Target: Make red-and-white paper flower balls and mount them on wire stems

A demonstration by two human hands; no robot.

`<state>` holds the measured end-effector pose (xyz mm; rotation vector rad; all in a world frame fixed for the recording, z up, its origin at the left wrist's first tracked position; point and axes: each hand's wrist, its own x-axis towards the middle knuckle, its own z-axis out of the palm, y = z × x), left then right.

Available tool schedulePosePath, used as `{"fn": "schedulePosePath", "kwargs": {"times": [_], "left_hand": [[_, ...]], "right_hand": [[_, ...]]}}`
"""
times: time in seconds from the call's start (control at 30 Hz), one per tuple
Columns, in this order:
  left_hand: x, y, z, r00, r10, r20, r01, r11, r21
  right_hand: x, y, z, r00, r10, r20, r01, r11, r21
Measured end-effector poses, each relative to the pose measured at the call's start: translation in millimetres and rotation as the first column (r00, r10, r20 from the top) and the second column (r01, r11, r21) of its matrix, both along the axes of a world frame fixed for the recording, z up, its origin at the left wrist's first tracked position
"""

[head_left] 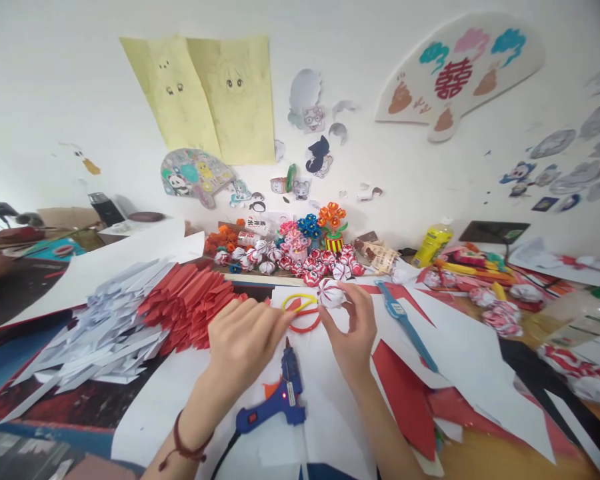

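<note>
My right hand grips a white folded-paper ball with thin red stripes between thumb and fingers. My left hand is closed to its left, thumb and fingers pressed together; whatever they pinch, if anything, is hidden. Between the hands, a yellow loop and a red loop lie on white paper, looking like scissor handles. Below them rests a blue hot glue gun, its small red light lit and its nozzle pointing away from me.
Piles of white paper strips and red paper strips lie left. Striped paper balls and small flower figures line the back. To the right are a blue watch, red paper and a yellow bottle.
</note>
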<state>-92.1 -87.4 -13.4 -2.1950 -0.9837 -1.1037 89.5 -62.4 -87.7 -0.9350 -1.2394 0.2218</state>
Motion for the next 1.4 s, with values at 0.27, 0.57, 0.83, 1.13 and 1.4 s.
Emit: {"fn": "schedulePosePath", "kwargs": {"times": [0.27,0.57,0.83,1.13,1.4], "left_hand": [[7.3,-12.5,20.1,0.919,0.277,-0.281,-0.232,0.956,0.181],[-17.1,5.3,4.0,0.959,0.156,-0.238,-0.207,0.956,-0.209],[-37.8,22.0,17.5,0.911,0.103,0.399,0.224,0.689,-0.689],[-75.0,109.1,87.7,0.977,0.207,-0.050,-0.183,0.700,-0.690],[-70.5,196.7,78.2,0.773,0.252,-0.582,-0.610,0.548,-0.572]], "right_hand": [[10.2,6.6,-5.6,0.967,-0.154,0.201,0.144,0.988,0.062],[8.5,1.7,-6.9,0.966,-0.099,0.239,0.068,0.989,0.132],[-0.7,-7.5,2.1,0.977,0.156,-0.148,-0.158,0.987,-0.006],[0.5,0.6,-2.3,0.972,0.151,-0.179,-0.194,0.948,-0.253],[1.4,4.2,-5.1,0.974,0.196,-0.116,-0.226,0.899,-0.375]]}}
